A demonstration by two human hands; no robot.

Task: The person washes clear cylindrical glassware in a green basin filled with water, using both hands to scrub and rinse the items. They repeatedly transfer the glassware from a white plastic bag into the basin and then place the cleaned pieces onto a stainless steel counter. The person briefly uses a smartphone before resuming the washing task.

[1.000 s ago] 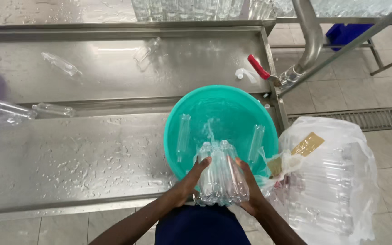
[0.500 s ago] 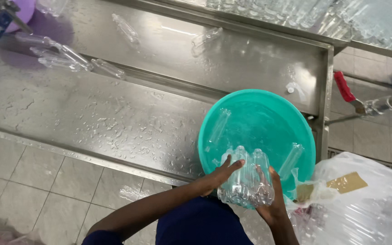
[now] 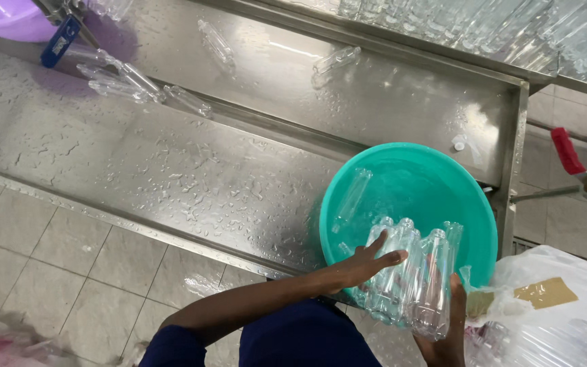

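Both hands hold a bundle of clear plastic bottles over the near rim of a teal basin with water in it. My left hand presses flat against the bundle's left side. My right hand supports it from below on the right, mostly hidden by the bottles. One loose clear bottle floats at the basin's left side. The basin rests on the wet steel counter.
A steel trough behind the counter holds a few loose clear bottles. More bottles lie at the upper left by a purple basin. A clear bag of bottles stands at the lower right. A red-handled tap sits right.
The view has swung left and tilted, putting the basin right of centre. My hands still hold the bottle bundle, now lower on the basin's near rim.
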